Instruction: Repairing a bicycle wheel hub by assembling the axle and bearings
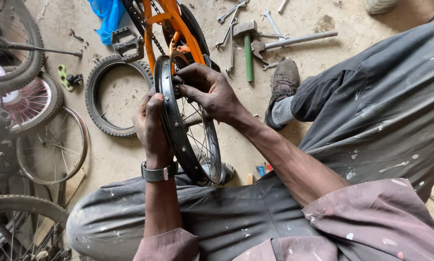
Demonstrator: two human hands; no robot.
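Note:
A small black bicycle wheel rim (178, 140) with thin spokes stands upright between my knees, still mounted in an orange bicycle frame (176, 24). My left hand (151, 128) grips the near side of the rim, thumb on top. My right hand (207, 89) reaches over the rim's upper edge, fingers curled and pinching at the rim by the spokes. A grey watch (158, 172) sits on my left wrist. What my right fingertips pinch is too small to tell.
A loose black tyre (105, 94) lies on the concrete floor at left, beside a bare silver rim (52, 147) and other wheels (14, 48). A green-handled hammer (247, 48), wrenches (231, 12) and a pedal (126, 42) lie beyond. My shoe (284, 82) rests at right.

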